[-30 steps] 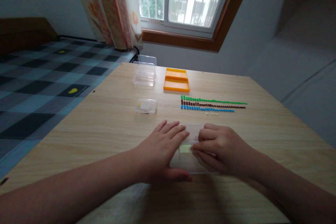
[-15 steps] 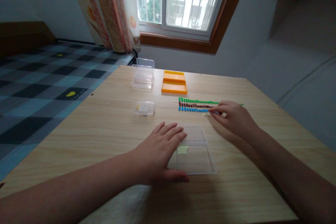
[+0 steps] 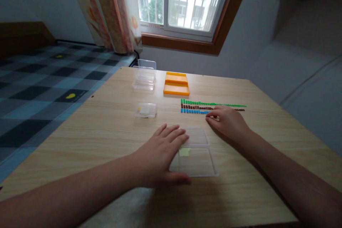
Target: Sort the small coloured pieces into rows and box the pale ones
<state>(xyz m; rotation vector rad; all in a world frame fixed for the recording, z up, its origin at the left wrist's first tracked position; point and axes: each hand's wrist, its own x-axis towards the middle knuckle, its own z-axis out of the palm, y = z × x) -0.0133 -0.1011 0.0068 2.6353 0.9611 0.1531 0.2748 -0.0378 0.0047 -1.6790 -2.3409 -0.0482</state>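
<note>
My left hand [image 3: 167,155] lies with fingers spread over the left part of an opened clear plastic box [image 3: 199,164], its thumb by the near edge. A pale yellow-green slip [image 3: 184,151] shows in the box beside my fingers. My right hand [image 3: 227,121] is closed in a pinch at the table, just below a row of small blue pieces [image 3: 191,111]. Anything between its fingertips is too small to name. Behind it run a row of small brown pieces [image 3: 191,107] and a row of green pieces [image 3: 192,102]. The right hand hides part of the blue and brown rows.
An orange two-part tray [image 3: 176,88] lies toward the back of the wooden table [image 3: 107,142]. Left of it stands an open clear container [image 3: 144,78]. A small clear box [image 3: 145,110] with pale and yellow contents sits nearer. A bed [image 3: 53,78] adjoins the table's left side.
My right hand has shifted left and slightly nearer, off the blue row, uncovering the right end of the brown row. My left hand stays on the clear box.
</note>
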